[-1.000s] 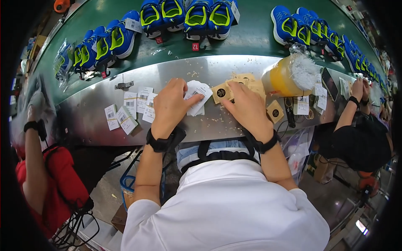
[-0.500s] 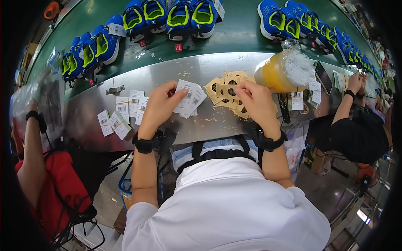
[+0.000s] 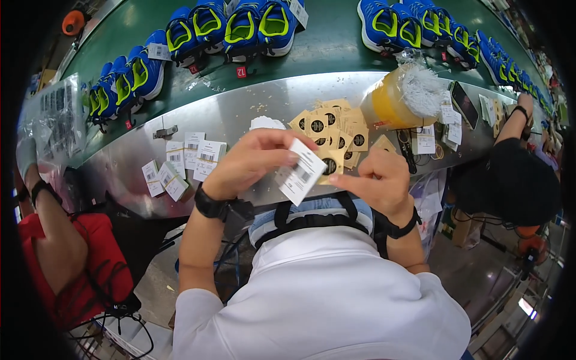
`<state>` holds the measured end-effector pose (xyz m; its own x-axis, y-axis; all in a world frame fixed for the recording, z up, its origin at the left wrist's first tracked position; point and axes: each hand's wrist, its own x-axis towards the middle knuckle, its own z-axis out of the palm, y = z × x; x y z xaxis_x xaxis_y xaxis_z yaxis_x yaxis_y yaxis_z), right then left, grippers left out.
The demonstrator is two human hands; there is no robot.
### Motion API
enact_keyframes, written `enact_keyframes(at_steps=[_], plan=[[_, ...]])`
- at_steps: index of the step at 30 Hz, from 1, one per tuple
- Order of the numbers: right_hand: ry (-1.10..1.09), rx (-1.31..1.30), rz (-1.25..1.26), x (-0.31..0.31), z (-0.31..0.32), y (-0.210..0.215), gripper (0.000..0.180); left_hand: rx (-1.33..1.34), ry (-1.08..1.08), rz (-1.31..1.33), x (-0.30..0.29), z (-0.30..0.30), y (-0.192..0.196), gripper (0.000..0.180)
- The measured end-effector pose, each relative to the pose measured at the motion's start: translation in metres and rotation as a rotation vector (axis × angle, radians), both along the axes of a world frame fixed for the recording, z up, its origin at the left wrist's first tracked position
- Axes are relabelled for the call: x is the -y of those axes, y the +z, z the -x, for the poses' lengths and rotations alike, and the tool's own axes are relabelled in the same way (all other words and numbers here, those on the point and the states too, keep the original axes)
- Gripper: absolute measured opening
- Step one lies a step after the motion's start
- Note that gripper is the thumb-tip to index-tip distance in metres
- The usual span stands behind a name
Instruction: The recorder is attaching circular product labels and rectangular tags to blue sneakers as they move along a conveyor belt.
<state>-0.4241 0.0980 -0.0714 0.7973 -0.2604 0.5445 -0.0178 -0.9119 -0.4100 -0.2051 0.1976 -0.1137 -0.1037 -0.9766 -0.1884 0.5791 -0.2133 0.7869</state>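
My left hand is closed, pinching a white barcode tag between thumb and fingers. Directly behind the white tag's right edge is a tan tag with a black round print. My right hand has its fingers curled, and its fingertip meets the lower corner of that tan tag; its grip there is partly hidden. Beyond both hands lies a loose pile of tan tags on the metal table. Some white tags lie just past my left hand.
Banded stacks of white tags lie left. A yellow-wrapped tub of white plastic fasteners stands right, near a phone. Blue shoes line the green belt. Co-workers' arms are at both sides.
My left hand has left several white tags on the table and now holds a white tag nearer me. My right hand has come down toward me from the pile with a tan tag.
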Motion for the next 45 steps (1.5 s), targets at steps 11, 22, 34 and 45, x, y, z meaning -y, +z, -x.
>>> enact_keyframes(at_steps=[11, 22, 34, 45], plan=[[-0.307, 0.025, -0.429, -0.002, 0.007, -0.004, 0.025, 0.223, 0.341, 0.002, 0.019, 0.032, 0.01, 0.023], [-0.346, -0.005, -0.477, -0.003, -0.009, 0.0, 0.018, 0.345, 0.489, 0.084, 0.015, 0.058, 0.0, 0.02], [-0.393, -0.052, -0.435, -0.001, -0.016, -0.011, 0.032, 0.491, 0.494, 0.133, 0.017, 0.065, -0.005, 0.014], [-0.377, -0.064, -0.501, 0.006, -0.009, -0.008, 0.03, 1.039, 0.535, 0.539, 0.026, 0.066, 0.002, 0.018]])
